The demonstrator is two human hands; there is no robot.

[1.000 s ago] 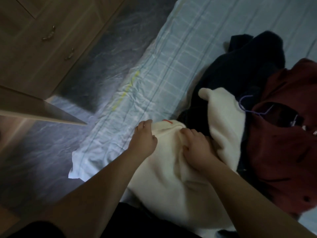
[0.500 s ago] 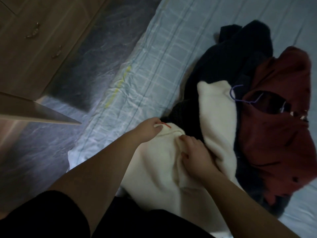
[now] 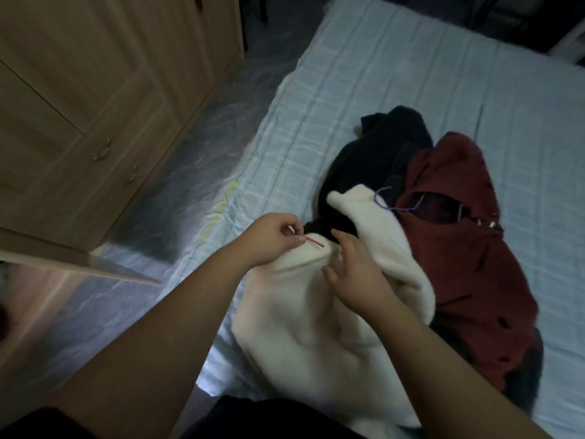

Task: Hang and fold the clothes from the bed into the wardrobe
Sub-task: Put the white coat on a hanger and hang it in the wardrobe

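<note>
Left hand (image 3: 269, 239), fingers curled, pinches the near end of a thin red hanger (image 3: 315, 241) that pokes out of the neck of a cream sweater (image 3: 304, 318), close to the bed's left edge where the pale checked sheet (image 3: 364, 90) drops toward the floor. Right hand (image 3: 354, 274), fingers spread and relaxed, rests flat on the cream cloth just right of that red tip, nearer the pile than its partner. From the pinching fingers the visible stretch of hanger runs rightward and slightly away, toward the middle of the bed, so its exposed end points at the heap of clothes; how the rest of it lies inside the sweater cannot be told. The sweater itself stretches lengthwise from the person's lap at the bed's near edge up to that neck, with one sleeve thrown out to the right across a dark garment (image 3: 380, 147) and against a maroon garment (image 3: 459, 248). A purple hanger (image 3: 384, 198) sits in the maroon garment's collar, well beyond either hand. The wardrobe (image 3: 79, 90) stands across the floor from the bed's left edge, on the left hand's side, one door (image 3: 79, 264) swung open toward the person. Judging by the grip, the next step would be seating the hanger in the shoulders, then lifting the sweater leftward to the wardrobe, the trailing sleeve likely to drag on the pile.
</note>
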